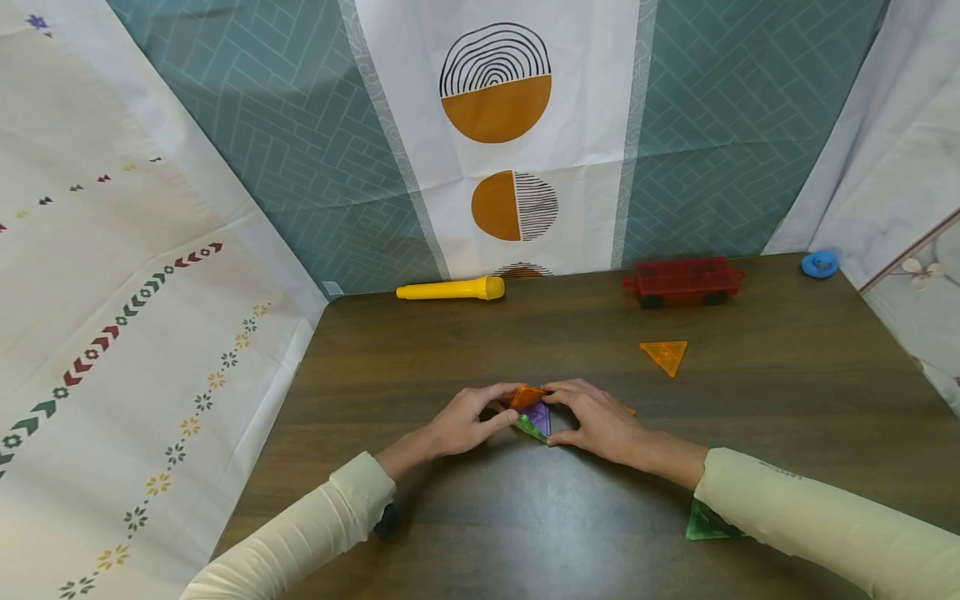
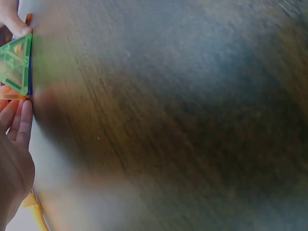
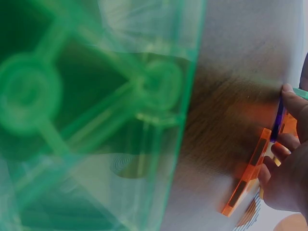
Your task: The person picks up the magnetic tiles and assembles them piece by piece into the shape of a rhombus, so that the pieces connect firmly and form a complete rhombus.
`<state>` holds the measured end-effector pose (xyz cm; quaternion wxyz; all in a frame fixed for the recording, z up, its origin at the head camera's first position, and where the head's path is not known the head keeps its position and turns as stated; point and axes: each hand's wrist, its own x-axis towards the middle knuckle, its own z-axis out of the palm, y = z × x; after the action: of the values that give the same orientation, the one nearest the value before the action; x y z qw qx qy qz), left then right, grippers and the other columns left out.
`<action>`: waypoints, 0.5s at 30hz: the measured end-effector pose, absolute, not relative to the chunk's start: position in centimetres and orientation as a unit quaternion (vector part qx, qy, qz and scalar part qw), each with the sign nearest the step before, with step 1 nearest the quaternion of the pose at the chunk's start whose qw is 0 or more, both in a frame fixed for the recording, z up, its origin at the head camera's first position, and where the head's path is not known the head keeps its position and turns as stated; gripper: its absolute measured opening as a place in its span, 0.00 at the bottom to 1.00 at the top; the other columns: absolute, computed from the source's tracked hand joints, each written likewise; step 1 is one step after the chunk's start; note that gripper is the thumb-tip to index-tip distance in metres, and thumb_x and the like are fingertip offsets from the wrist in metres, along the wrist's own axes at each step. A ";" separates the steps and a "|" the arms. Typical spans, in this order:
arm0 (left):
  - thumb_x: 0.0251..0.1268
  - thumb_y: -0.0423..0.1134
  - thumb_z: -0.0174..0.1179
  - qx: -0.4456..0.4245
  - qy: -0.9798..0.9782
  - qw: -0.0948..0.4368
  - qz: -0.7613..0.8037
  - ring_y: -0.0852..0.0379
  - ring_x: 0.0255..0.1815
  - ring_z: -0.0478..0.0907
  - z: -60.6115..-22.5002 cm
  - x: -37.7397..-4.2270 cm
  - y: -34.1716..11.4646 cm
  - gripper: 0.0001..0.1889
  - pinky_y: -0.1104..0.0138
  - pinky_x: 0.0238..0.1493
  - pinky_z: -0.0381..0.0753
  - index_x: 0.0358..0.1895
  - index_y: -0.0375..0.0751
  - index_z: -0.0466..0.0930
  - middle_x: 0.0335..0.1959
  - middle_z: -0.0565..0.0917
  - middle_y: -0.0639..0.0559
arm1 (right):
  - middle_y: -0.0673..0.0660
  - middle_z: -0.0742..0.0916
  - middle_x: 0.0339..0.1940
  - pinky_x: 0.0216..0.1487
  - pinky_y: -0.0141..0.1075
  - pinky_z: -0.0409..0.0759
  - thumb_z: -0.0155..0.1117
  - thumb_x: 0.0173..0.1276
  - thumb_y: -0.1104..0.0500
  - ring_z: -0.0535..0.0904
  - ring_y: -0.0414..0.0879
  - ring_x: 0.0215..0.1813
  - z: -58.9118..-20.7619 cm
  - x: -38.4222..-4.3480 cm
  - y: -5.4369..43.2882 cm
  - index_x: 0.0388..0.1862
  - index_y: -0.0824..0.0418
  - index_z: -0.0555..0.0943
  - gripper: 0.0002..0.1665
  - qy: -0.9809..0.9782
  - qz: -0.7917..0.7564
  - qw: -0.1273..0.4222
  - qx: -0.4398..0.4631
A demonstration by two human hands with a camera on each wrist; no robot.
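Note:
A small cluster of translucent triangular magnetic tiles stands on the wooden table between both hands. It shows an orange tile (image 1: 527, 396), a purple tile (image 1: 537, 414) and a green tile (image 1: 531, 427), the orange and green ones tilted up. My left hand (image 1: 468, 421) grips the cluster's left side, thumb at the green tile. From the right, the thumb and index finger of my right hand (image 1: 600, 421) pinch its edges. In the left wrist view the green tile (image 2: 18, 65) leans between the fingertips. Another orange tile (image 3: 248, 171) lies beside my right fingers, mostly hidden in the head view.
A loose orange triangle (image 1: 666, 357) lies farther back right. Along the back edge are a yellow toy microphone (image 1: 450, 288), a red wagon (image 1: 682, 281) and a blue rubber duck (image 1: 819, 264). Under the right sleeve a green tile (image 1: 705, 523) is partly covered.

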<state>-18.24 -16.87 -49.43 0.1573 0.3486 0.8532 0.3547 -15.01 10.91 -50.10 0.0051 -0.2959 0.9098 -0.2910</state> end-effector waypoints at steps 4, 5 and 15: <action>0.79 0.54 0.64 0.356 0.859 0.154 0.333 0.60 0.58 0.83 -49.3 -18.1 -16.8 0.34 0.62 0.64 0.82 0.79 0.42 0.69 0.68 0.81 0.49 | 0.60 0.82 0.71 0.67 0.58 0.78 0.85 0.60 0.47 0.78 0.58 0.71 -50.2 -15.1 10.9 0.64 0.64 0.86 0.37 0.910 -0.290 0.004 -0.296; 0.76 0.54 0.66 0.359 0.862 0.150 0.324 0.60 0.58 0.82 -49.4 -18.1 -16.7 0.35 0.62 0.64 0.82 0.79 0.42 0.69 0.68 0.82 0.49 | 0.60 0.82 0.71 0.67 0.58 0.78 0.86 0.60 0.47 0.78 0.58 0.70 -50.2 -15.1 10.9 0.64 0.64 0.86 0.37 0.910 -0.289 0.002 -0.297; 0.74 0.46 0.70 0.388 0.872 0.083 0.287 0.61 0.51 0.84 -50.0 -18.1 -16.0 0.27 0.68 0.55 0.84 0.71 0.41 0.77 0.59 0.86 0.50 | 0.60 0.83 0.70 0.67 0.58 0.79 0.85 0.60 0.47 0.78 0.58 0.70 -50.2 -15.1 10.9 0.63 0.65 0.86 0.37 0.909 -0.287 0.004 -0.301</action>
<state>-18.12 -15.97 -49.97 0.0829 0.3881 0.8718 0.2872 -15.11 10.95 -50.18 0.0038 -0.3012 0.9093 -0.2871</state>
